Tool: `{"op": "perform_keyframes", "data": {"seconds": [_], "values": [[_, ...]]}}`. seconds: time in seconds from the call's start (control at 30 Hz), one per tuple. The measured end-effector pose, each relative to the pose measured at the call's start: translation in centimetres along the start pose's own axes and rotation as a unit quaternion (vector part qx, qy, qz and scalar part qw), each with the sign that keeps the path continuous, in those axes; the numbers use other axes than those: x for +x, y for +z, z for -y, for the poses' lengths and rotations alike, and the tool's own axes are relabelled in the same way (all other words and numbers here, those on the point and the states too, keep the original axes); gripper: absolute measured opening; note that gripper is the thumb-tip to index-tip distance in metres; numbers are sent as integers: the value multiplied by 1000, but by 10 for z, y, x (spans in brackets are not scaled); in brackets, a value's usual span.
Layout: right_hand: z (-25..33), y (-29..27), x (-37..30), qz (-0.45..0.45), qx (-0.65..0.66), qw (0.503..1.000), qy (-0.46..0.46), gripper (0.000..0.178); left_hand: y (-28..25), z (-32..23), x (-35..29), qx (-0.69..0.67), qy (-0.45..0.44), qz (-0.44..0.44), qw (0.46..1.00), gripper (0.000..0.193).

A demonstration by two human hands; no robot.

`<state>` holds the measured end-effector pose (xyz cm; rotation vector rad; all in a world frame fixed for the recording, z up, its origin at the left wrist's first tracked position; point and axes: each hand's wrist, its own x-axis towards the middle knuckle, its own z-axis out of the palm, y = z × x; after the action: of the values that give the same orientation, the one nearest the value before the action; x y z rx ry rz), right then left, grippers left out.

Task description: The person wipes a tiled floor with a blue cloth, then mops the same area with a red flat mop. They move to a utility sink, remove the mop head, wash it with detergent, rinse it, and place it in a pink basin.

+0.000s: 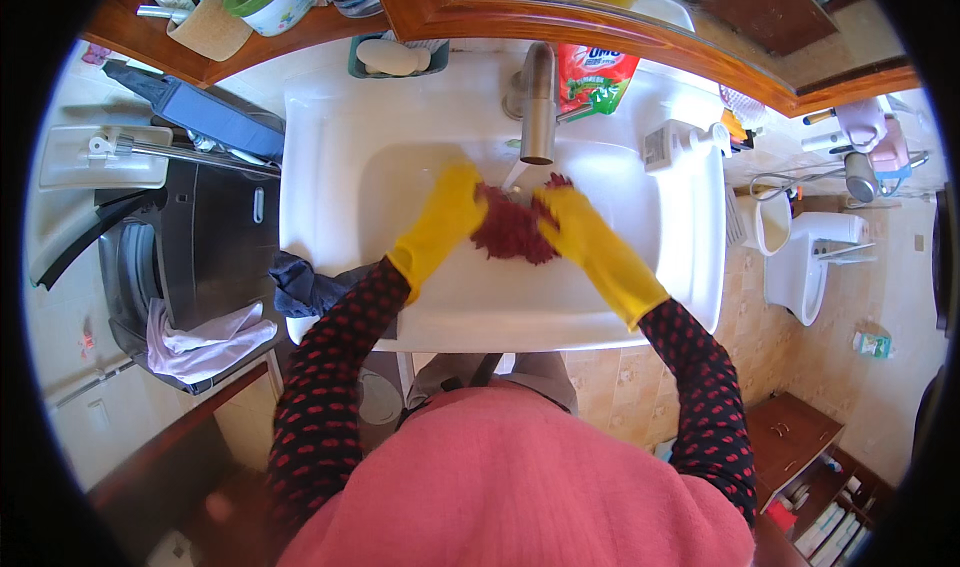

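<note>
A dark red shaggy cloth (512, 233) is bunched between my hands in the white sink (335, 117). My left hand (447, 217), in a yellow rubber glove, grips its left side. In a matching glove, my right hand (588, 239) is closed on the right side, where a tuft sticks up past the fingers. Directly above the cloth is the metal faucet (538, 107), with a thin stream of water falling from it. Some of my fingertips are hidden in the shaggy pile.
Behind the basin sit a soap dish (358, 59) and a red and green pouch (602, 75). A white bottle (672, 147) stands at right. Dark fabric (305, 287) hangs over the sink's left edge, beside a dark washing machine (222, 229). A wooden mirror cabinet (430, 17) overhangs the back.
</note>
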<state>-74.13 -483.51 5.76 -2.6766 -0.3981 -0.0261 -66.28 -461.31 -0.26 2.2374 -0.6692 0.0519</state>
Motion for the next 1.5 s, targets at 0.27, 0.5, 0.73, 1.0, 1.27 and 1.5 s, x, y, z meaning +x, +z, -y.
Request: {"op": "perform_keyframes", "data": {"seconds": [0.27,0.5,0.73,1.0,1.27,1.5], "values": [[-46,88,30,121,-104,983,96,27,70,3,-1,155,3,99,983,27],[-18,1,20,-43,150,987,38,25,3,3,21,-8,-193,46,980,40],[-15,66,2,-38,-119,979,-161,29,42,3,-23,342,215,39,914,44],[-10,12,19,-65,109,982,139,42,10,-15,7,-85,-106,85,987,42],[-9,61,15,-8,103,991,84,35,46,4,7,16,-125,150,981,35],[-20,18,32,-20,171,976,135,31,9,-5,11,-146,-196,110,963,24]]}}
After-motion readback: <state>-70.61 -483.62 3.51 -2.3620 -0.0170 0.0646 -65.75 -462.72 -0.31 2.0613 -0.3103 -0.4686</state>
